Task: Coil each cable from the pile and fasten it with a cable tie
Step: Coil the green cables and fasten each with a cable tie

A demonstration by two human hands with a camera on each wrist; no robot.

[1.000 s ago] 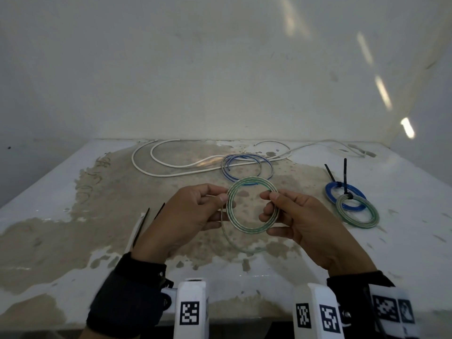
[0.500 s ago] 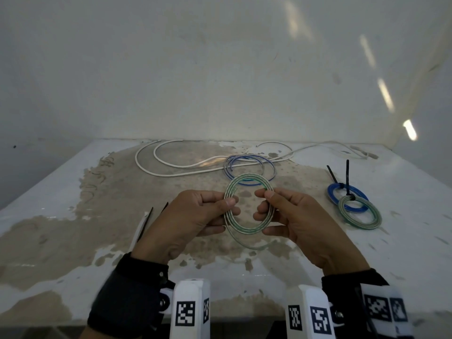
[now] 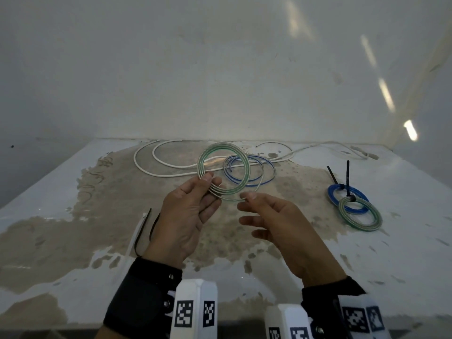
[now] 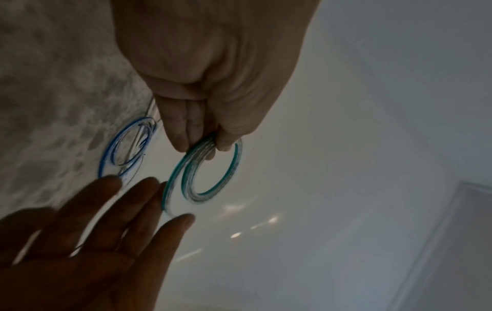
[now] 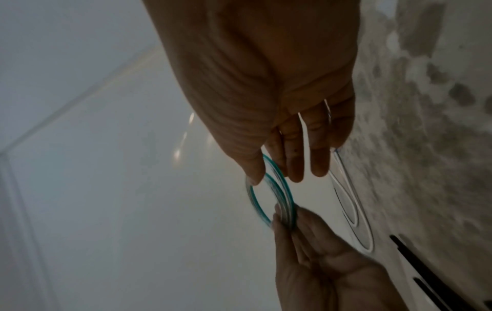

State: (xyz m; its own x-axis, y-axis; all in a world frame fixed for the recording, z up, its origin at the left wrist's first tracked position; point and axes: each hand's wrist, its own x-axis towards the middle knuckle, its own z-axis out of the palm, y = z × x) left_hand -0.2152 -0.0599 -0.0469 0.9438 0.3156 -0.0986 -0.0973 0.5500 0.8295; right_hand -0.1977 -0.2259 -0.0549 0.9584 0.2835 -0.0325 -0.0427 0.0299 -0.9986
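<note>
The left hand pinches the green cable coil at its low left side, thumb on top and fingers under it. The coil is held up in the air over the middle of the table, and its round face is turned toward the person. A loose end of the same cable hangs in a thin curve under the coil and runs toward the right hand. That hand is just below and to the right of the coil. Its fingers are spread and nearly straight, and its thumb tip touches the loose curve. It does not grip anything.

The next job is likely to tuck that loose end in and then reach for a tie. The spare cable ties lie near the front left of the table, just beside the left wrist, so the left hand is nearer to them, but it is busy.

The coil is thin, smooth, see-through plastic with a green stripe. It looks springy and may pop open if let go. Two tied coils, blue and green, lie by the right edge. A loose blue cable and a white cable lie near the back edge. The table is white with worn brown patches.
</note>
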